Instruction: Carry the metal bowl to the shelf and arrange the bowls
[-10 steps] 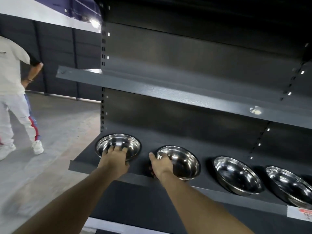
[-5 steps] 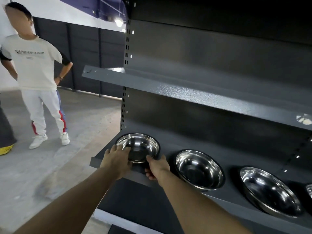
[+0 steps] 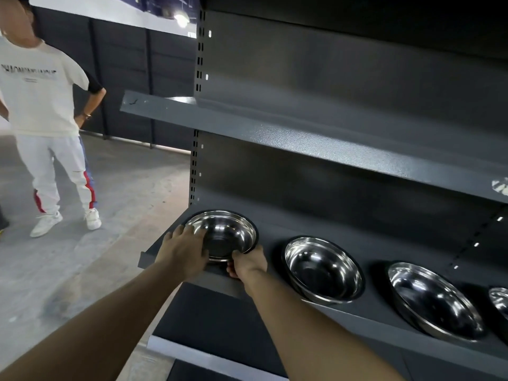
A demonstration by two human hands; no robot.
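Note:
A row of shiny metal bowls stands on the dark grey shelf. The leftmost bowl sits at the shelf's left end. My left hand grips its near-left rim, fingers over the edge. My right hand holds its near-right rim from below. To the right stand a second bowl and a third bowl, both untouched. A fourth bowl is cut off by the right edge.
An upper shelf juts out above the bowls. A lower shelf edge shows below my arms. A person in a white shirt and white trousers stands on the concrete floor to the left.
My right hand left the second bowl and came to the leftmost bowl's near-right rim. My view swung left, bringing the standing person further into sight.

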